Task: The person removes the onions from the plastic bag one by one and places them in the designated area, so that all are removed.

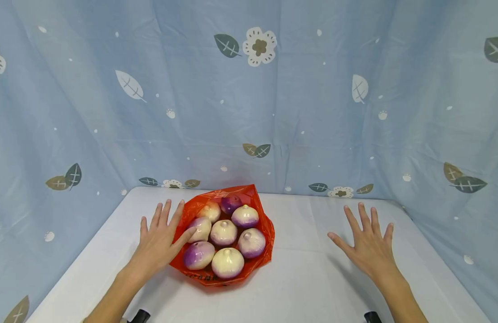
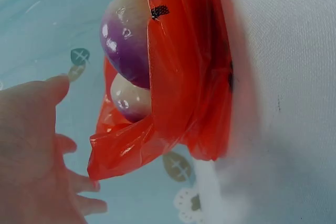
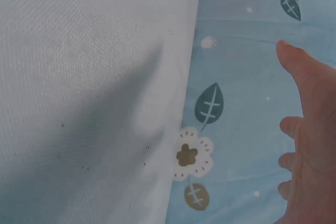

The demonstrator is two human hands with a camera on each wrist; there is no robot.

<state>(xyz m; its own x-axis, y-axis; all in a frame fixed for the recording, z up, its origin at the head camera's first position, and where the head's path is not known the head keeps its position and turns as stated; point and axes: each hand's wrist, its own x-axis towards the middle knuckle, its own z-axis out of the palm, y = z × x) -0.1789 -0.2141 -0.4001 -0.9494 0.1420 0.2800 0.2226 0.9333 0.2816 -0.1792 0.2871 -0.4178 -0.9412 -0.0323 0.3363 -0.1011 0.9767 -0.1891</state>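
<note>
An open red plastic bag [image 1: 269, 229] stands on the table, holding several glossy, round, white-and-purple bulbs [image 1: 223, 233]. They look like turnips or onions; I cannot tell which. One at the back, a dark bulb [image 1: 231, 203], is nearly all purple. My left hand [image 1: 157, 244] is spread at the bag's left side, its thumb overlapping the rim in the head view. The left wrist view shows that hand [image 2: 31, 150] apart from the bag [image 2: 184, 77]. Over the table's right part my right hand [image 1: 370, 249] hovers, fingers spread, holding nothing.
A white cloth covers the table [image 1: 301, 278]. Behind it and along both sides hangs a light blue curtain [image 1: 313, 112] with leaf and flower prints. The right hand's shadow falls on the cloth [image 3: 105, 51].
</note>
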